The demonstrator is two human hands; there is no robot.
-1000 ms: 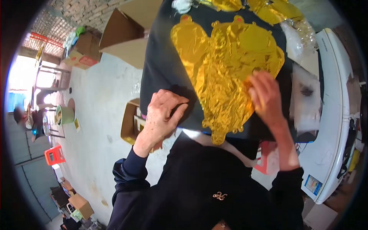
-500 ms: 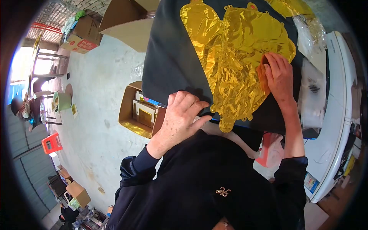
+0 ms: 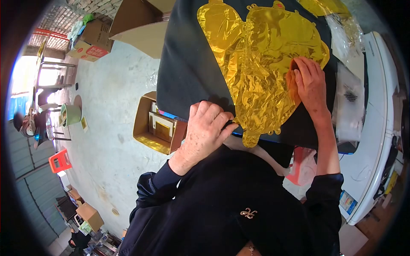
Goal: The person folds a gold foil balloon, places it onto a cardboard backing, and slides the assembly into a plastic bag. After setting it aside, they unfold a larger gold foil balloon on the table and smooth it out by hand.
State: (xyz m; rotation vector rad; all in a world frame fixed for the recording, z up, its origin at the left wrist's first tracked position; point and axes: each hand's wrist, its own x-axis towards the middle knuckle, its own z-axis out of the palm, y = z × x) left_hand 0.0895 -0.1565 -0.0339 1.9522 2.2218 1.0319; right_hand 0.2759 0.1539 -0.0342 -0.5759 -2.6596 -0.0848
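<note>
A gold foil balloon, uninflated and wrinkled, lies on a dark cloth draped over the work surface. Small tabs with holes stand out along its edge. My left hand is at the lower left of the balloon, thumb and forefinger closed on a tab at its edge. Over the balloon's right part, my right hand rests with fingers bent and side by side against the foil. An orange patch beside those fingers looks like the hand's reflection in the foil. The right fingertips are partly hidden.
Left of the table, an open cardboard box holds framed gold pieces. Clear plastic packaging lies along the right edge, by a white appliance. A green bin and a red stool stand on the floor farther left.
My left thumb and forefinger have come together at the balloon's edge tab. The balloon's left part has shifted slightly left. My right hand is nearly still.
</note>
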